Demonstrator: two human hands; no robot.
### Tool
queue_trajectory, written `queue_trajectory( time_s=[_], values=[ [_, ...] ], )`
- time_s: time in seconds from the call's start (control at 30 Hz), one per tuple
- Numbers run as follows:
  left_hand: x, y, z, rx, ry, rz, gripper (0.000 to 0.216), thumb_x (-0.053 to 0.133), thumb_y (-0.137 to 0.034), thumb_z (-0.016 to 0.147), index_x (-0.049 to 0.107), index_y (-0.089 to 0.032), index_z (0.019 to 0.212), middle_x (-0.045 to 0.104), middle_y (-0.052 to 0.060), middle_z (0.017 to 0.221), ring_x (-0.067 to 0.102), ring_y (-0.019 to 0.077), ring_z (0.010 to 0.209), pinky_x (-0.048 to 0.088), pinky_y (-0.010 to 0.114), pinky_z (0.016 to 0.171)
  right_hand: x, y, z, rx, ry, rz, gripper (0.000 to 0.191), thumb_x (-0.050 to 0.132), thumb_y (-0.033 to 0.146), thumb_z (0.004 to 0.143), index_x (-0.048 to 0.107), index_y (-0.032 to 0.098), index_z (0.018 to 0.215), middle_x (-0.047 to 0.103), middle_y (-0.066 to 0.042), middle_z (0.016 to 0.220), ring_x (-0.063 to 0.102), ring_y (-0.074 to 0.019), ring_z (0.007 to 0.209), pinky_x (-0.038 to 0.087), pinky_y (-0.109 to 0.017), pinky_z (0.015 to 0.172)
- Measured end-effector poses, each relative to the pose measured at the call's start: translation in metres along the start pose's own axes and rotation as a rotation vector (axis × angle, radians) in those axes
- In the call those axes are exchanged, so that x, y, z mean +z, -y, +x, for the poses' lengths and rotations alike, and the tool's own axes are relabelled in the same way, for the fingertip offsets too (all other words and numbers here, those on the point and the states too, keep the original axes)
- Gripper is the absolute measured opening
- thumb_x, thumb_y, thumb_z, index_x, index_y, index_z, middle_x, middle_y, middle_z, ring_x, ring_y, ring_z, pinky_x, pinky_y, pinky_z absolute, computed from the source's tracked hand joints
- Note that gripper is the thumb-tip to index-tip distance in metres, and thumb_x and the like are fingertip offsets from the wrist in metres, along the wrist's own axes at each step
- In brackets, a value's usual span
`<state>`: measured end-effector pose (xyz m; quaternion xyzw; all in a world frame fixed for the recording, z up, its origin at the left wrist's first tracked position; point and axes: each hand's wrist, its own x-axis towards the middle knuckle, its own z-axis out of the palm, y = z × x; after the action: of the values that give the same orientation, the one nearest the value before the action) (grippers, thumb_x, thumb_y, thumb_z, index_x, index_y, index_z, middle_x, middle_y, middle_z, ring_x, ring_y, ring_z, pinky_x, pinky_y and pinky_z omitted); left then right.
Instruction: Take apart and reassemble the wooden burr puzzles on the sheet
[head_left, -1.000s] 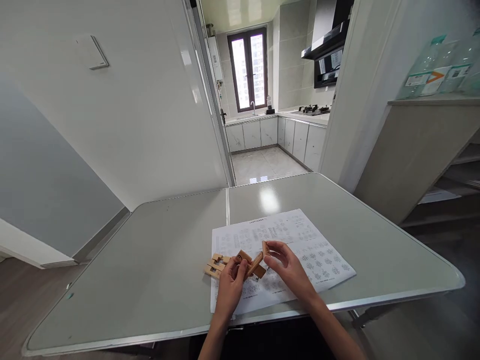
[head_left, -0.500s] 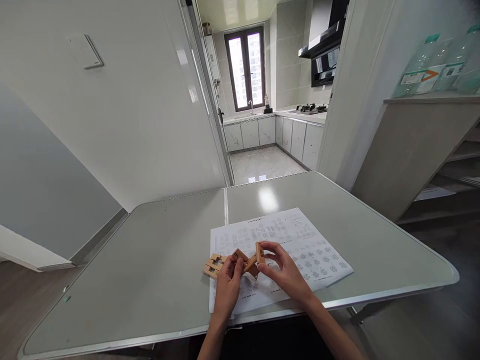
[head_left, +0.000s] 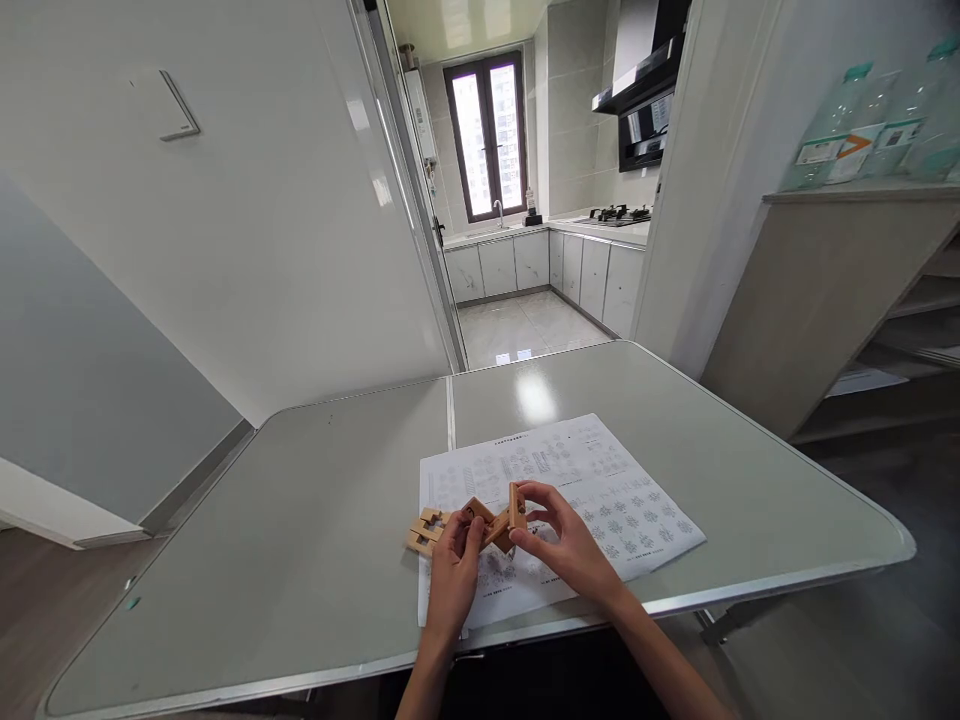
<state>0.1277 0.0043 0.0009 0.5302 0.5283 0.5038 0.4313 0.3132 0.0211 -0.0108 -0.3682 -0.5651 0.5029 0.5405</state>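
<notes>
My left hand (head_left: 456, 560) is closed around some joined notched wooden puzzle pieces (head_left: 480, 510), held above a printed sheet (head_left: 630, 500). Between the fingertips and thumb of my right hand (head_left: 566, 540) is an upright wooden puzzle piece (head_left: 517, 508), which meets the pieces in my left hand at an angle. Whether they interlock I cannot tell. More notched wooden pieces (head_left: 424, 530) lie on the table just left of my left hand, partly hidden by it. Small printed diagrams cover the sheet.
The grey-green folding table (head_left: 315, 540) has a metal rim and a seam down its middle. A small green bit (head_left: 133, 603) lies near its left edge. Plastic bottles (head_left: 832, 130) stand on a cabinet at the right. Beyond the table a doorway opens to a kitchen.
My right hand has shifted slightly left, bringing its wooden piece closer to the pieces in my left hand and turning it a little. The camera view has moved slightly.
</notes>
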Motion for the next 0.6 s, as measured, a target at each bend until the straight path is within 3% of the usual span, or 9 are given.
queue_trajectory(
  time_s=[0.2, 0.43, 0.6],
  values=[
    [0.0000, -0.0031, -0.0009, -0.023, 0.006, 0.010, 0.034, 0.062, -0.052, 0.096, 0.069, -0.020, 0.101, 0.076, 0.007, 0.109, 0.071, 0.0266, 0.106, 0.054, 0.035, 0.095, -0.0023, -0.0023, 0.0007, 0.067, 0.030, 0.056, 0.050, 0.080, 0.046, 0.084, 0.060, 0.028, 0.126, 0.059, -0.008, 0.142, 0.055, -0.0297, 0.133, 0.051, -0.047, 0.106],
    [0.0005, -0.0041, -0.0014, -0.019, 0.025, -0.003, 0.034, 0.062, -0.052, 0.096, 0.069, -0.019, 0.102, 0.077, 0.008, 0.111, 0.072, 0.0276, 0.107, 0.054, 0.036, 0.096, 0.0024, -0.0005, -0.0008, 0.144, 0.141, 0.112, 0.055, 0.085, 0.042, 0.080, 0.058, 0.028, 0.125, 0.062, -0.008, 0.135, 0.062, -0.0278, 0.122, 0.052, -0.046, 0.104],
    [0.0029, -0.0075, -0.0033, -0.055, 0.060, -0.009, 0.040, 0.062, -0.053, 0.096, 0.068, -0.019, 0.117, 0.078, 0.010, 0.113, 0.075, 0.0284, 0.104, 0.056, 0.039, 0.096, 0.0062, 0.0039, -0.0025, 0.140, 0.158, 0.017, 0.060, 0.087, 0.037, 0.076, 0.057, 0.026, 0.127, 0.065, -0.008, 0.129, 0.064, -0.0273, 0.117, 0.053, -0.045, 0.101]
  ],
)
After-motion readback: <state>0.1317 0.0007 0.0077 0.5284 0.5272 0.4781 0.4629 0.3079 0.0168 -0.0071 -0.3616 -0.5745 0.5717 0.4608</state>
